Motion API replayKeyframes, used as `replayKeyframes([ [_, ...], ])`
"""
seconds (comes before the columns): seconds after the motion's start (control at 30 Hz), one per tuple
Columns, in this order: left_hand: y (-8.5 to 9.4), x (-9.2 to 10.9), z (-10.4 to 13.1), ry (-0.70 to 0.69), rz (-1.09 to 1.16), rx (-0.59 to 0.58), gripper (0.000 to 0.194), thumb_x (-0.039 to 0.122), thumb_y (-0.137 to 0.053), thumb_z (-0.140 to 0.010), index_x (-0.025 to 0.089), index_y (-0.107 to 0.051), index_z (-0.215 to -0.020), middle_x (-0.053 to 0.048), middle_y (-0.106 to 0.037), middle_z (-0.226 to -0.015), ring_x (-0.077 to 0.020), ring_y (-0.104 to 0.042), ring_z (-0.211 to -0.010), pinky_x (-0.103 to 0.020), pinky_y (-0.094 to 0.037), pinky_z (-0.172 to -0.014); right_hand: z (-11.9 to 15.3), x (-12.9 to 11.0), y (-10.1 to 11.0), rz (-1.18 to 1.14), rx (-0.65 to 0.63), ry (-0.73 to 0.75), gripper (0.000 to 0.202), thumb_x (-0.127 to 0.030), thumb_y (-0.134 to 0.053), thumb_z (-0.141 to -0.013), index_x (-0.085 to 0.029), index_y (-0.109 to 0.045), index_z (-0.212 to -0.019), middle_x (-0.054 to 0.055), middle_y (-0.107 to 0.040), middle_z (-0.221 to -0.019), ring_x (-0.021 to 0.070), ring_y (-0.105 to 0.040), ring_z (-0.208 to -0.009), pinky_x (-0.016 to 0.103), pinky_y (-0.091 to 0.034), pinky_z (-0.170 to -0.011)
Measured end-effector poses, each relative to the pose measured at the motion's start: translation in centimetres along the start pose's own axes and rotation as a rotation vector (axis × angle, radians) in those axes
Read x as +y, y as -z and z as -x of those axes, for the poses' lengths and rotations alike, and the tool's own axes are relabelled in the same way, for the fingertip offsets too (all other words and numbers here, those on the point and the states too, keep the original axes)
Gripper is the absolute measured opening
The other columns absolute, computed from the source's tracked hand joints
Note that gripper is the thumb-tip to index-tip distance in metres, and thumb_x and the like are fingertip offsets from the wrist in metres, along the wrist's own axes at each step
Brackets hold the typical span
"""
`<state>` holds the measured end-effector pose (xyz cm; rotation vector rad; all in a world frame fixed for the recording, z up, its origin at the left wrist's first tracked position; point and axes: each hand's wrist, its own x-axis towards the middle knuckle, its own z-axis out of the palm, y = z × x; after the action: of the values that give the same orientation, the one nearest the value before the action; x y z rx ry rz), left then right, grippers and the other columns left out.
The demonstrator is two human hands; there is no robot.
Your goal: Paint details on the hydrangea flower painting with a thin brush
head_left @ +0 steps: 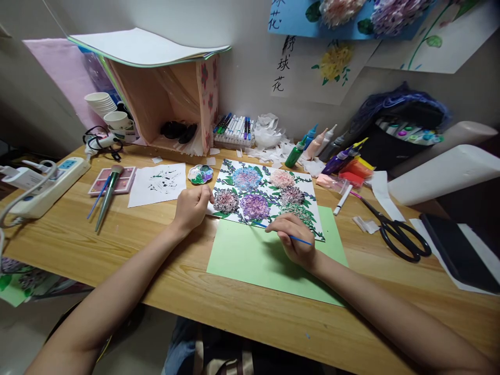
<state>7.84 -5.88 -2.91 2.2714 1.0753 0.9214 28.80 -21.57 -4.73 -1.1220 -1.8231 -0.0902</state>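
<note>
Six puffy flowers, one skinny brush: tips for the front edge

So the picture (269,196) lies in the back half of the tabletop (175,281), roughly midway between its left and right ends, with its front right part overlapping a green sheet (250,260) that reaches toward the front edge. Right hand (292,229) is clamped on a thin blue brush (300,240), with the tip by the picture's front edge, just below the purple flower (254,207). Can't tell if the tip is actually touching. Left hand (194,205) has its fingers curled together at the picture's left edge; pinching it or just resting there, no idea from this angle.

My two cents: press that left edge flat so the picture doesn't skate around, but mind the dark red flower (226,201) right beside the fingers. Go light, short strokes, tip only, because this close to the edge paint could easily slip onto the green. The right hand is right by the green-and-white flower (304,216), so I'd lift the heel of it, since I can't tell if that paint is dry.

Palette (200,174) is just behind the left hand, toward the back edge. Load little, dab extra on the smudged white paper (158,184). The fat brush (109,200) near the tabletop's left end looks too chunky for these gaps.
</note>
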Motion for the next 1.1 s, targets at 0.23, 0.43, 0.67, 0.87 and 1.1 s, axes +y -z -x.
replayKeyframes([
  [0.23, 0.5, -0.3, -0.4, 0.034, -0.002, 0.053, 0.044, 0.030, -0.029, -0.090, 0.020, -0.055, -0.057, 0.000, -0.060, -0.055, -0.0133, -0.055, -0.054, -0.026, -0.036, -0.055, 0.2, -0.2, 0.8, 0.014, 0.081, -0.013, 0.031, -0.029, -0.031, -0.096, -0.023, -0.061, -0.092, 0.004, -0.065, -0.069, 0.0190, -0.057, -0.069, 0.033, -0.046, -0.062],
  [0.43, 1.3, -1.3, -1.1, 0.210, 0.004, 0.145, 0.043, 0.031, -0.029, -0.087, 0.021, -0.056, -0.056, 0.000, -0.057, -0.052, -0.0153, -0.054, -0.056, -0.026, -0.036, -0.057, -6.1, -0.1, 0.3, -0.026, 0.075, -0.077, 0.028, -0.028, -0.034, -0.095, -0.024, -0.061, -0.094, 0.005, -0.066, -0.081, 0.0195, -0.058, -0.081, 0.035, -0.045, -0.074],
  [0.67, 1.9, -2.7, -1.9, 0.326, -0.056, 0.126, 0.039, 0.028, -0.032, -0.083, 0.021, -0.057, -0.054, -0.001, -0.065, -0.062, -0.0183, -0.058, -0.065, -0.027, -0.035, -0.061, -15.3, 3.3, -7.0, -0.076, -0.246, -0.190, 0.036, -0.036, -0.031, -0.096, -0.018, -0.059, -0.083, 0.005, -0.065, -0.078, 0.0190, -0.056, -0.081, 0.033, -0.042, -0.077],
  [0.87, 1.8, -2.7, -1.9, 0.345, -0.070, 0.098, 0.040, 0.029, -0.033, -0.084, 0.022, -0.058, -0.054, -0.002, -0.065, -0.060, -0.0196, -0.058, -0.064, -0.028, -0.034, -0.058, -15.8, 5.2, -10.0, -0.095, -0.330, -0.269, 0.039, -0.040, -0.030, -0.096, -0.018, -0.057, -0.079, 0.005, -0.064, -0.072, 0.0184, -0.057, -0.075, 0.032, -0.041, -0.072],
  [1.1, 1.6, -2.0, -1.5, 0.293, -0.026, 0.063, 0.037, 0.027, -0.034, -0.085, 0.021, -0.057, -0.056, 0.001, -0.059, -0.053, -0.0177, -0.056, -0.059, -0.027, -0.036, -0.058, -16.0, 4.8, -7.6, -0.109, -0.262, -0.239, 0.039, -0.041, -0.032, -0.096, -0.018, -0.058, -0.078, 0.004, -0.065, -0.073, 0.0158, -0.059, -0.073, 0.031, -0.042, -0.071],
])
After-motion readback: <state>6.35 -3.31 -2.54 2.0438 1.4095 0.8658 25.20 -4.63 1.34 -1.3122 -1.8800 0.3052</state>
